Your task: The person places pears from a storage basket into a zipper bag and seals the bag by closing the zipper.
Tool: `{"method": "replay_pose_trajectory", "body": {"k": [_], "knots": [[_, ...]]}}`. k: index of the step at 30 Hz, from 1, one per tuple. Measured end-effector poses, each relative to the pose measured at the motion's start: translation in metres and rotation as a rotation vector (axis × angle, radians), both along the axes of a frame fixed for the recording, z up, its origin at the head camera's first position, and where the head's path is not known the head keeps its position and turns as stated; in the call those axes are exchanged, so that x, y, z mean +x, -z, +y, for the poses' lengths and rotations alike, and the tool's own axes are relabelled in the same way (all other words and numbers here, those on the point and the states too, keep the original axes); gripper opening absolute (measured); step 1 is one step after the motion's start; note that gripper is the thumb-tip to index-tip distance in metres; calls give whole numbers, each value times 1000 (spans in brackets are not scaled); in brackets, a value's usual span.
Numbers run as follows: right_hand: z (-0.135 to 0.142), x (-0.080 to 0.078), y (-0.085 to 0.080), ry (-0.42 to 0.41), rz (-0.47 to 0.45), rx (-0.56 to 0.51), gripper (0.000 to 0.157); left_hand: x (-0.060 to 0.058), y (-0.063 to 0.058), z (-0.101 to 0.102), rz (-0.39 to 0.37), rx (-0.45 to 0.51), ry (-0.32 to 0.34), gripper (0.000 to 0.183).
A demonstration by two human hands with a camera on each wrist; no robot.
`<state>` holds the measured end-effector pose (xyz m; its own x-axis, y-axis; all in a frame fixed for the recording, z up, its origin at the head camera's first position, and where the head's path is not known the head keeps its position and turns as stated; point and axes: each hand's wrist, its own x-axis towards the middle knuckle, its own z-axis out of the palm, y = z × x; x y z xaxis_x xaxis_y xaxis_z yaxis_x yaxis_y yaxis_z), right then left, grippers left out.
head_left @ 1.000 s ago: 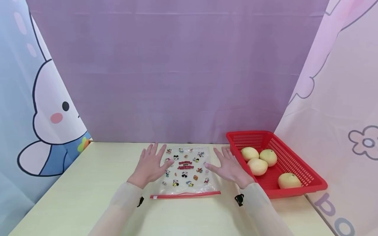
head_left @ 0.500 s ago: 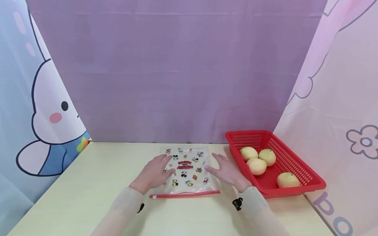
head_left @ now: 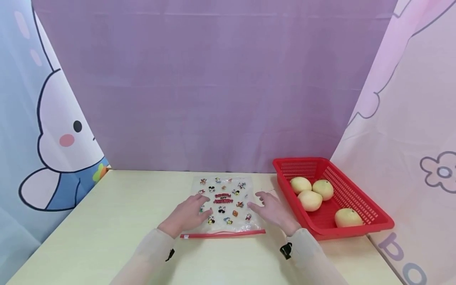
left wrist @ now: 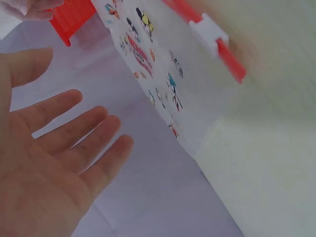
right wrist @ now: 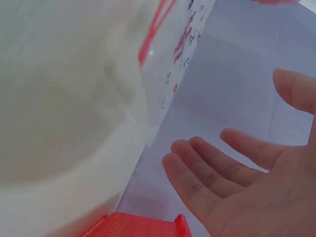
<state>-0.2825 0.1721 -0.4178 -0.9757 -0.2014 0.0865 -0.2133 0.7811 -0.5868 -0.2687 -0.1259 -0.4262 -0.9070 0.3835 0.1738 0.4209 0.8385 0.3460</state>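
Note:
A clear zip bag (head_left: 228, 225) printed with cartoon characters lies flat on the table, its red zip strip toward the person and a white slider (left wrist: 209, 34) at the strip's left end. My left hand (head_left: 187, 215) hovers at the bag's left side, fingers loosely bent and spread, holding nothing. At the bag's right side is my right hand (head_left: 274, 211), also with relaxed, slightly curved fingers and nothing in it. In both wrist views the palms face inward, raised above the tabletop.
A red plastic basket (head_left: 356, 190) stands right of the right hand, with several pale yellow round fruits (head_left: 310, 200) inside. Behind the pale table (head_left: 107, 221) hangs a purple cloth (head_left: 213, 87). Printed curtains flank both sides.
Both hands have drawn slightly back toward the person, and their fingers have gone from straight and spread to loosely bent. The bag and basket stay where they were.

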Motion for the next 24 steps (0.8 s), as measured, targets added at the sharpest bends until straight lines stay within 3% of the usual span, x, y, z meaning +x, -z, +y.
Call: {"method": "replay_pose_trajectory", "body": {"k": [8, 16, 24], "knots": [[1, 4, 3, 38, -41, -29, 61, 5, 3, 6, 0, -24, 59, 44], [4, 2, 9, 87, -38, -32, 53, 10, 11, 12, -71, -65, 98, 45], [10, 3, 12, 76, -34, -97, 40, 11, 14, 17, -81, -84, 149, 42]]}}
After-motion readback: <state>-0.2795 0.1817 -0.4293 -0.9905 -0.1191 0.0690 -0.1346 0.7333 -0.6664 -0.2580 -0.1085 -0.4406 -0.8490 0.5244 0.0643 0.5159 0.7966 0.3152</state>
